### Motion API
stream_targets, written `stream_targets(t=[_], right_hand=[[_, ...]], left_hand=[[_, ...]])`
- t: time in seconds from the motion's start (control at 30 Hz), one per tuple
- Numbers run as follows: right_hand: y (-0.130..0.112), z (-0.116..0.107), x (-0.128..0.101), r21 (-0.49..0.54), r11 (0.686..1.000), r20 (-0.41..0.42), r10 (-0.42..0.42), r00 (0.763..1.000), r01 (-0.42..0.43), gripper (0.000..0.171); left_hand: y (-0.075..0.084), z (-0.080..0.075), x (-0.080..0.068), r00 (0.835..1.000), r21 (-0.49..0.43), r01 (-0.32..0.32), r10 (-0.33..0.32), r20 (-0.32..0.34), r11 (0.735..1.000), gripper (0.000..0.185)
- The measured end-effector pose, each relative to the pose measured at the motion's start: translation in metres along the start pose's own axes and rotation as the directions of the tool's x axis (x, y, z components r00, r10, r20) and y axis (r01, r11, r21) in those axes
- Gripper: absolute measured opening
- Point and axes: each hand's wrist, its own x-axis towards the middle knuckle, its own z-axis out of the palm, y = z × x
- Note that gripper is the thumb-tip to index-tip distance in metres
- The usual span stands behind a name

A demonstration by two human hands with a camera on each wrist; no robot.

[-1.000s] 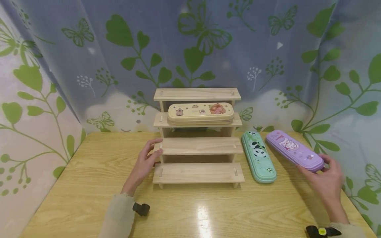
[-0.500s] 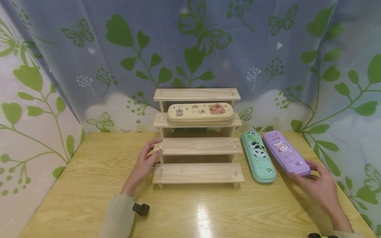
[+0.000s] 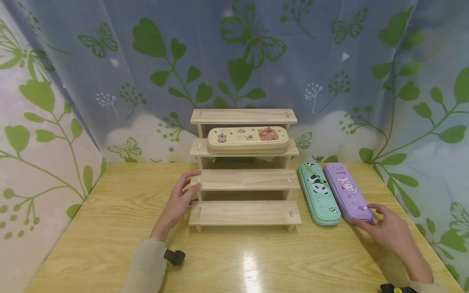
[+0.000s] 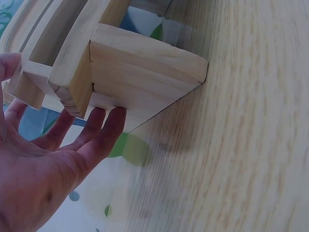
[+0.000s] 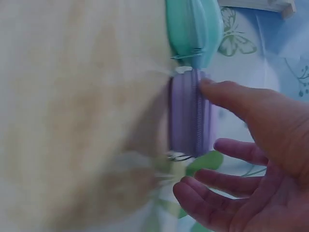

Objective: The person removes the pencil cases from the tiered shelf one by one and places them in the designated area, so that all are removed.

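Observation:
A stepped wooden shelf [image 3: 244,213] stands on the table, with a cream pencil case [image 3: 242,140] lying on its second tier from the top. My left hand [image 3: 181,197] holds the left end of a middle tier; in the left wrist view its fingertips [image 4: 116,116] touch the side panel. On the right, my right hand [image 3: 388,230] pinches the near end of a purple pencil case [image 3: 348,191] between thumb and index finger. The right wrist view shows the thumb [image 5: 212,92] at the case's edge and the other fingers off it. Alongside lies a green panda pencil case [image 3: 318,193].
The wood-grain table [image 3: 216,260] runs up to a blue and white curtain [image 3: 110,81] with leaves and butterflies. Patterned cloth also hangs at both sides. The green case lies close to the shelf's right end.
My right hand has brought the purple pencil case left and swung it roughly parallel to the green one, close beside it. The left hand and shelf have stayed put.

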Motion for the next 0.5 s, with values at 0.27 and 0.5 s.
stream_targets(t=[0.27,0.5], right_hand=[[-0.030,-0.021,0.017,0.053,0.991,-0.081,-0.120,0.989,0.125,0.062],[-0.067,-0.019,0.033,0.207,0.950,-0.213,-0.191,0.958,0.235,0.053]], left_hand=[[0.003,0.000,0.001,1.000,-0.017,0.016,-0.016,-0.003,1.000,0.037],[0.025,0.000,-0.008,1.000,-0.020,0.009,-0.009,0.012,1.000,0.040]])
